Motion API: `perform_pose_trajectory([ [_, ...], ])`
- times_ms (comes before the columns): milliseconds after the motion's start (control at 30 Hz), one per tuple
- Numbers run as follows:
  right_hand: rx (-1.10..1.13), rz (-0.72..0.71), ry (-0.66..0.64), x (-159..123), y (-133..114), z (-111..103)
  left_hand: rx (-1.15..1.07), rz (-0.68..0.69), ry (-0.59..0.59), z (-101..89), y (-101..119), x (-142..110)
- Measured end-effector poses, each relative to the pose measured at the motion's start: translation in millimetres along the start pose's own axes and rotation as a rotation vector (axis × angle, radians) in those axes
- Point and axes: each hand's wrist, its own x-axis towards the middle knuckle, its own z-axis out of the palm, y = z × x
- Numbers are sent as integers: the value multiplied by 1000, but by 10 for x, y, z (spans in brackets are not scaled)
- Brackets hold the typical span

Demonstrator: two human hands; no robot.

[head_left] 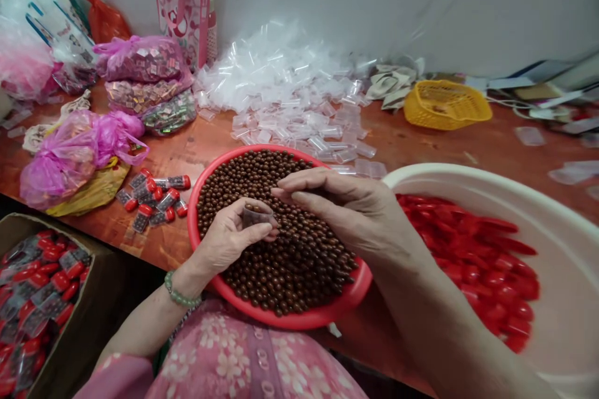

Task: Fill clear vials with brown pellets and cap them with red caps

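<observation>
My left hand [229, 240] cups a small clear plastic vial [256, 216] holding a few brown beads. The vial's mouth points toward my right hand [346, 209], whose bunched fingertips rest just beside it, above the beads. Anything between those fingers is hidden. Both hands are over a red plastic bowl [281, 318] heaped with round brown beads [290, 262]. To the right, a white basin [561, 230] holds many loose red caps [477, 262]. Several red-capped vials [152, 199] lie on the table left of the bowl.
A cardboard box [47, 287] of red-capped vials stands at the lower left, beyond the table's edge. Clear plastic pieces [285, 106] are piled on the reddish-brown table [421, 153]. Pink bags of packets [140, 59], a yellow basket [447, 105] and a white wall [421, 6] lie beyond.
</observation>
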Motion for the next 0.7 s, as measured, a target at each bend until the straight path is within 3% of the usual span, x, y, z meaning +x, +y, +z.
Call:
perform_pose_trajectory([
  [100,-86,-190,55,-60,-9,118,29,32,-27,56,-8,11],
  [167,-116,-216,48,-125,38,185,27,40,-52,73,-30,22],
  [333,-89,-121,48,-274,198,292,-80,-5,-79,59,-99,41],
  [533,109,60,172,-249,273,329,-49,-29,-69,59,-44,27],
  [600,67,85,171,-229,293,298,-25,-17,-57,51,-17,15],
  [700,-164,78,123,-255,316,150,0,11,-78,29,15,5],
])
